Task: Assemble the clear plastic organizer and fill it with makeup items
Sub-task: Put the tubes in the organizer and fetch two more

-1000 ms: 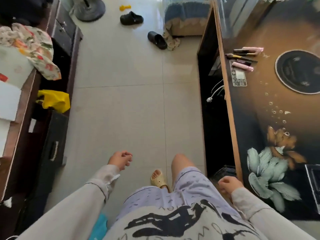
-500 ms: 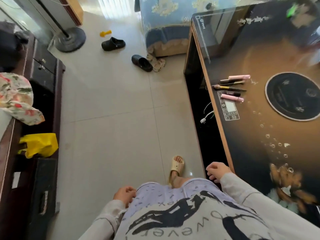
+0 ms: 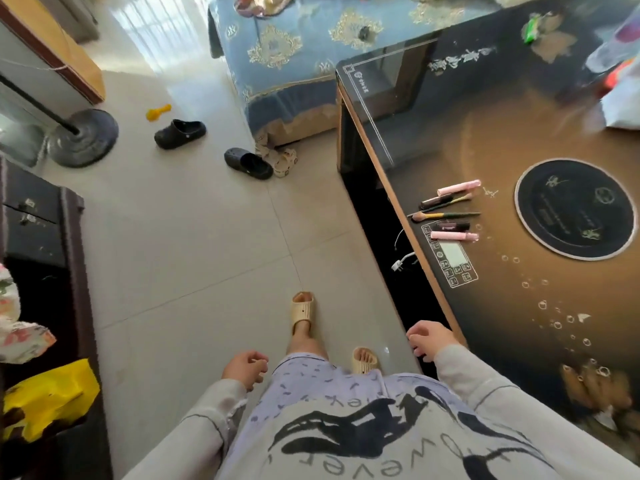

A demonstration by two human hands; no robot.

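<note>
Person standing beside a dark glass-topped table (image 3: pixel 491 140), seen from above. The left hand (image 3: pixel 245 368) hangs at the hip with fingers loosely curled and holds nothing. The right hand (image 3: pixel 427 342) hovers just off the table's near edge, fingers half curled and spread, also empty.

The makeup items (image 3: pixel 450 211), pink tubes, dark tubes and a slim brush, lie in a loose row on the table well ahead of the right hand, close to the table edge and just beyond the printed control panel (image 3: pixel 450 259). A round black inset (image 3: pixel 575 209) sits further to the right of them. The clear plastic organizer cannot be identified in this view; a pale translucent object (image 3: pixel 616 53) at the far right corner is too blurred to name.

Judged stage: approach, with assembly not begun and nothing yet filled.

Risks: the items lie near the edge, so a sweeping reach could roll a tube onto the tiled floor (image 3: pixel 194 237). The slippers (image 3: pixel 249 164) lie ahead on the floor and could trip a step taken that way.
</note>
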